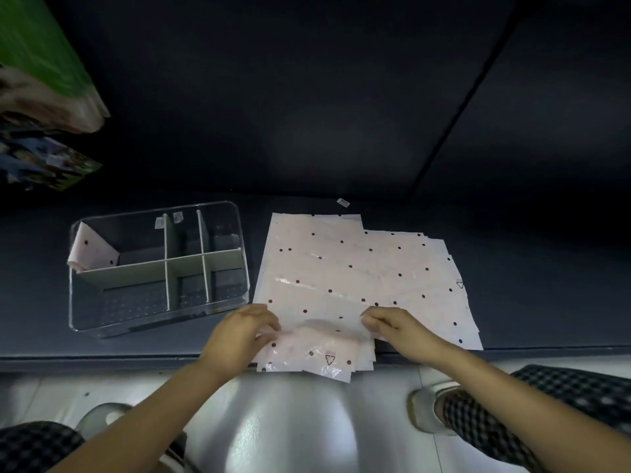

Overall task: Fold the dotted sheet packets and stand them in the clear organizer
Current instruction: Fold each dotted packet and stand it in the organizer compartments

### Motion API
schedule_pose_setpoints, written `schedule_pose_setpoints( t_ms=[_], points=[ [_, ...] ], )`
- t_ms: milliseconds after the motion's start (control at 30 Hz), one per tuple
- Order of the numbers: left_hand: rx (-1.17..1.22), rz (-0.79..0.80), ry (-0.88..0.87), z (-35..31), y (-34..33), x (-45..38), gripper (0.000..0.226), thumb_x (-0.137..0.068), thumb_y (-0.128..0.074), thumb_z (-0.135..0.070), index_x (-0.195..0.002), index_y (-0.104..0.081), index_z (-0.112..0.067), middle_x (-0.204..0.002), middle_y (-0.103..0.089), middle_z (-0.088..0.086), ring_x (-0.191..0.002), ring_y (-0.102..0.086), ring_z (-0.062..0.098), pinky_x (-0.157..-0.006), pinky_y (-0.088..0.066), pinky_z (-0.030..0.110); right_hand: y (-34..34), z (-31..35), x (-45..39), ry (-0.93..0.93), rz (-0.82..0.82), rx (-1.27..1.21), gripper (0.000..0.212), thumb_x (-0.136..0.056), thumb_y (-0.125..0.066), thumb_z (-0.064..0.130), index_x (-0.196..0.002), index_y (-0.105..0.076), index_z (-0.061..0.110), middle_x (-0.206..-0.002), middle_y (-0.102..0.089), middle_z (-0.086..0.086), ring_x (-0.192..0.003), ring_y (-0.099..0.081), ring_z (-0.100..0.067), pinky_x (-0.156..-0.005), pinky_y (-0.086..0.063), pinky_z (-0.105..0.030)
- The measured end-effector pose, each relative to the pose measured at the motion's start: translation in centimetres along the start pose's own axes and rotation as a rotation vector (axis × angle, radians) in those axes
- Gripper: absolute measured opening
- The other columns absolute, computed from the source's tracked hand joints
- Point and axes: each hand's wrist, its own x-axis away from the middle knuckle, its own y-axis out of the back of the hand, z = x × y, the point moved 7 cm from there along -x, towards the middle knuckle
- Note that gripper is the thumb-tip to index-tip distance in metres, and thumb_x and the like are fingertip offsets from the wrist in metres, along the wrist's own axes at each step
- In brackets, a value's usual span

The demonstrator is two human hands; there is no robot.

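Hands, left hand [239, 332] and right hand [389, 324], pinch the top dotted packet [307, 349] on the dark table [307, 131].

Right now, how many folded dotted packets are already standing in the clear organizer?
1. A single folded packet leans in the back-left compartment of the clear organizer. The other compartments look empty, though glare on the clear walls could hide something thin.

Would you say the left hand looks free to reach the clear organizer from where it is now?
Probably yes. The left hand grips the near edge of the dotted sheet packets, and the clear organizer sits just to its left with nothing between them, though it would carry or drop the packet first.
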Motion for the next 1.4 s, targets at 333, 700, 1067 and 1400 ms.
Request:
schedule_pose_setpoints(
  t_ms=[333,700,1067,1400],
  points=[
    [0.137,-0.423,-0.042,-4.5,5.8,-3.4,0.038,-0.092,-0.058,-0.023,-0.129,-0.049,-0.021,-0.126,-0.052,-0.009,-0.11,-0.047,0.006,-0.091,-0.041,0.026,6.7,-1.8,-5.9,-0.2,-0.331,-0.293,0.026,-0.098,-0.047,0.018,-0.091,-0.063,-0.001,-0.089,-0.061,-0.008,-0.084,-0.056,-0.018,-0.087,-0.049,-0.032],
    [-0.389,-0.058,-0.206,-4.5,-3.6,-4.8,0.074,-0.069,-0.078,-0.048,-0.129,-0.058,-0.009,-0.137,-0.052,0.007,-0.125,-0.051,0.022,-0.094,-0.047,0.046,8.9,-5.7,-12.4,-0.376,-0.513,-0.012,0.026,-0.098,-0.044,0.021,-0.095,-0.063,0.003,-0.089,-0.059,-0.006,-0.083,-0.05,-0.02,-0.074,-0.037,-0.024],
    [-0.447,0.179,-0.091,-1.5,-8.6,-6.1,0.074,-0.092,-0.009,-0.064,-0.142,0.026,-0.022,-0.147,0.035,0.001,-0.131,0.039,0.021,-0.112,0.022,0.038,9.2,-5.5,-13.1,-0.416,-0.575,0.241,0.029,-0.098,-0.042,0.026,-0.11,-0.057,0.005,-0.097,-0.061,-0.012,-0.093,-0.054,-0.029,-0.08,-0.043,-0.034],
    [-0.453,0.223,-0.105,-2.1,-8.9,-6.4,0.074,-0.074,0.014,-0.072,-0.14,0.022,-0.04,-0.149,0.034,0.009,-0.141,0.026,0.027,-0.117,0.012,0.037,-6.0,-2.0,-6.1,0.175,-0.04,0.837,0.071,-0.095,-0.017,0.056,-0.149,-0.002,0.012,-0.154,0.012,0.001,-0.145,0.009,-0.017,-0.117,0.011,-0.037]
  ],
)
